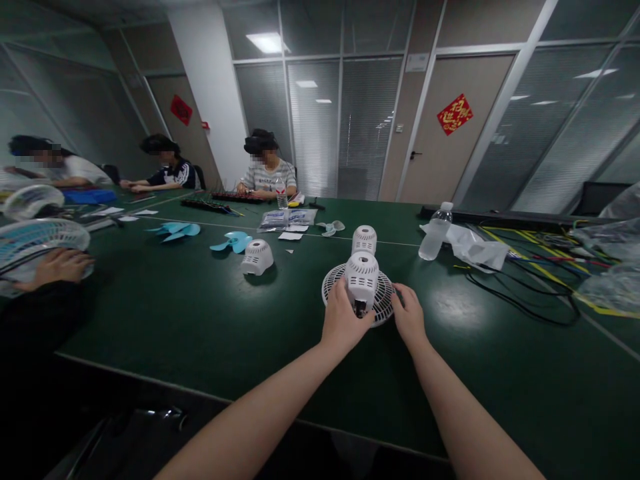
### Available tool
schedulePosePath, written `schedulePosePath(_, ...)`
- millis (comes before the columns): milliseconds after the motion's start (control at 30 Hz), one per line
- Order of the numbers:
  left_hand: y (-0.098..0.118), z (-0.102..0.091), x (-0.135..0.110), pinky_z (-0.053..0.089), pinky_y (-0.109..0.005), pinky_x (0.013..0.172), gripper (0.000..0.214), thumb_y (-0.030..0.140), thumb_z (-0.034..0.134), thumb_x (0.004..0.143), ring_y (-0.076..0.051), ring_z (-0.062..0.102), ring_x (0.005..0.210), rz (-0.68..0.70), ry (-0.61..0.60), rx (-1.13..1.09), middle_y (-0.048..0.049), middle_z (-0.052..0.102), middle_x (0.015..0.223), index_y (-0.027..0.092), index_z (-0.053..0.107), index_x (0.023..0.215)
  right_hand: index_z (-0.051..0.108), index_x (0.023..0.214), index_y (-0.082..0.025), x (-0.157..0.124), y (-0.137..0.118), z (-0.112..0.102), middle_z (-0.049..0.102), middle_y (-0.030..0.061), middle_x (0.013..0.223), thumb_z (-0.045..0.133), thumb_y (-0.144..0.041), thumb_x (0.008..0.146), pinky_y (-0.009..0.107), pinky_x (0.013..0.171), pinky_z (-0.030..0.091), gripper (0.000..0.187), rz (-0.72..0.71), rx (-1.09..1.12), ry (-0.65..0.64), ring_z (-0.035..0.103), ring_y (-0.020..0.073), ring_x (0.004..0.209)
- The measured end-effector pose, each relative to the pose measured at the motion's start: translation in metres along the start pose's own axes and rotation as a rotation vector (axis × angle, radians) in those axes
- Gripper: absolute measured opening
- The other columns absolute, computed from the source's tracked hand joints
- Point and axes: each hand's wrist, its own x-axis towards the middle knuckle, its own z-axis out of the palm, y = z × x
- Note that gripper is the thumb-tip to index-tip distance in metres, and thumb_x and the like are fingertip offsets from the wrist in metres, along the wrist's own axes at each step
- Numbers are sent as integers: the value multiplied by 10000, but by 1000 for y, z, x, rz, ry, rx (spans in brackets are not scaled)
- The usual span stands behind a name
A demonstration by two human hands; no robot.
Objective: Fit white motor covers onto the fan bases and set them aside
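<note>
A white fan motor housing [363, 272] with slotted vents stands on a round white fan grille [384, 300] near the middle of the table. My left hand [344, 321] is wrapped round the housing's near side, thumb and fingers on either side of a dark opening at its base. On the grille's right rim rest the curled fingers of my right hand [410, 312]; their undersides are hidden. Just behind is a second white housing [365, 238]. Further left lie another white housing [258, 257] and a blue fan blade [232, 242].
A water bottle [437, 233] stands right of the grille, beside white plastic wrap [475, 247] and black cables [525, 307]. A second blue blade [175, 231] lies left. At far left a neighbour's hand [60, 265] rests on a fan [45, 243]. Several people sit across the table.
</note>
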Motion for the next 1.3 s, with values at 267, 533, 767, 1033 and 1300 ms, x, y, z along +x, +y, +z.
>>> schedulePosePath(267, 20, 36, -3, 239, -592, 1193, 1009, 301, 815, 674, -379, 323, 1448, -199, 203, -23, -192, 365, 1495, 216, 192, 1464, 687, 1127, -197, 2, 8, -5, 651, 129, 1164, 472, -404, 870, 470, 991, 476, 394, 89, -17, 41, 600, 299, 1115)
schedulePosePath(533, 15, 34, -1, 229, -576, 1209, 1007, 229, 765, 685, -370, 320, 1451, -204, 223, -7, -211, 377, 1494, 183, 162, 1490, 688, 1132, -187, -1, 7, -8, 650, 142, 1153, 483, -379, 843, 489, 986, 471, 403, 143, -39, 40, 616, 317, 1082)
schedulePosePath(767, 11, 29, 3, 284, -564, 1181, 924, 322, 793, 709, -364, 358, 1425, -221, 233, 0, -201, 426, 1455, 174, 259, 1448, 687, 1138, -178, -2, 7, -9, 651, 145, 1162, 472, -376, 845, 484, 959, 494, 413, 176, -45, 50, 634, 315, 1064)
schedulePosePath(1033, 7, 28, 4, 275, -562, 1192, 917, 328, 800, 710, -366, 362, 1423, -219, 215, 12, -209, 418, 1464, 159, 280, 1446, 707, 1099, -223, -1, 13, -7, 675, 108, 1118, 507, -378, 825, 463, 932, 513, 372, 159, -26, 76, 646, 294, 1028)
schedulePosePath(1300, 5, 2, 7, 388, -530, 1128, 824, 284, 803, 720, -321, 451, 1356, -228, 216, -82, -147, 454, 1410, 222, 345, 1402, 705, 1106, -222, -1, 15, -9, 681, 107, 1117, 513, -394, 838, 461, 893, 534, 372, 152, -20, 95, 659, 289, 998)
